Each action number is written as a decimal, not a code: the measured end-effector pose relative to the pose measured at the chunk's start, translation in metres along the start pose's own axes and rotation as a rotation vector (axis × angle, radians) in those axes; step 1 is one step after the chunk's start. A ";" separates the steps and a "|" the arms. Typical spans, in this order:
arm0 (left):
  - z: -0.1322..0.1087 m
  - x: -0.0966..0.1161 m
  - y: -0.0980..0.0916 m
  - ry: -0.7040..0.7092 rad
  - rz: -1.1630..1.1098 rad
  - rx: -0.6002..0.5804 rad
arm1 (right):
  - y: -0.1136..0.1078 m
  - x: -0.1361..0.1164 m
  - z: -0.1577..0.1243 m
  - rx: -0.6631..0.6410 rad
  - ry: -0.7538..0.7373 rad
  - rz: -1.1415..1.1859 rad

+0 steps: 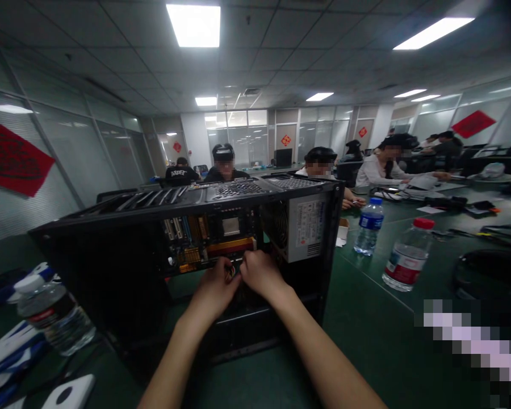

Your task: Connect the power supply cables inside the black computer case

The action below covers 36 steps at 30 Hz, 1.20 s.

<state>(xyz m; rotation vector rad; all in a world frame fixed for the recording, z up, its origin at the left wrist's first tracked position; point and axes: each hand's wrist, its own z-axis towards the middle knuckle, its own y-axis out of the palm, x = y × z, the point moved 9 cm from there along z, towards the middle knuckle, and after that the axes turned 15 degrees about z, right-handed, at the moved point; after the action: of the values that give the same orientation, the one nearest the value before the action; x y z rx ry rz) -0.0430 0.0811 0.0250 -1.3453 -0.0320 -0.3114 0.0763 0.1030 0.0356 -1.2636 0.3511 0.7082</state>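
Note:
A black computer case [187, 196] stands in front of me with its side open. Inside is a motherboard [215, 232], with red and yellow memory slots along its lower part. A boxy power supply [310, 227] with a white label sits at the right of the case. My left hand [213, 289] is closed in a pinch at the board's lower edge, with thin wires [230, 274] between its fingers. Close beside it, my right hand [264, 275] is closed too, touching the board's lower right edge. Its fingertips are hidden, and what it pinches cannot be made out.
To the right stand a blue-capped water bottle [368, 230] and a red-capped bottle [409, 258]. Another bottle [57, 315] and a white device [70, 393] are at the left on the green table [366, 341]. Several people sit beyond the case.

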 end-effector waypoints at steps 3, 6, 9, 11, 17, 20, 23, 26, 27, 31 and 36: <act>-0.002 0.001 0.001 0.010 -0.016 -0.012 | 0.002 -0.003 0.001 -0.006 -0.013 0.026; -0.004 0.004 -0.002 0.000 0.056 -0.027 | 0.002 -0.005 0.000 -0.001 -0.021 0.012; -0.006 0.006 -0.005 -0.006 0.160 -0.027 | -0.001 -0.008 -0.004 0.019 -0.021 -0.023; -0.006 0.010 -0.004 0.022 0.179 -0.031 | -0.004 -0.009 -0.007 0.039 -0.020 -0.044; -0.009 0.023 -0.001 0.131 0.234 -0.092 | -0.013 -0.008 -0.012 0.104 -0.007 -0.078; -0.012 0.027 -0.001 0.157 0.273 -0.117 | -0.012 -0.020 -0.013 0.104 -0.107 -0.051; -0.013 0.027 -0.005 0.158 0.300 -0.091 | -0.017 -0.041 -0.033 0.092 -0.299 -0.039; -0.013 0.028 -0.005 0.177 0.271 -0.097 | -0.045 -0.055 -0.088 0.147 -0.607 -0.069; -0.012 0.028 -0.004 0.192 0.247 -0.117 | -0.061 -0.052 -0.112 0.171 -0.690 -0.089; -0.007 0.028 -0.001 0.224 0.229 -0.135 | -0.150 0.040 -0.193 0.329 -0.502 -0.128; -0.005 0.030 0.001 0.278 0.162 -0.123 | -0.240 0.235 -0.251 0.446 0.193 -0.252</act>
<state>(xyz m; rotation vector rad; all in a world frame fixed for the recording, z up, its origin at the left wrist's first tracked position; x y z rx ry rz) -0.0147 0.0708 0.0286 -1.4064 0.3319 -0.3650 0.4422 -0.0988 -0.0006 -0.9287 0.4690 0.2701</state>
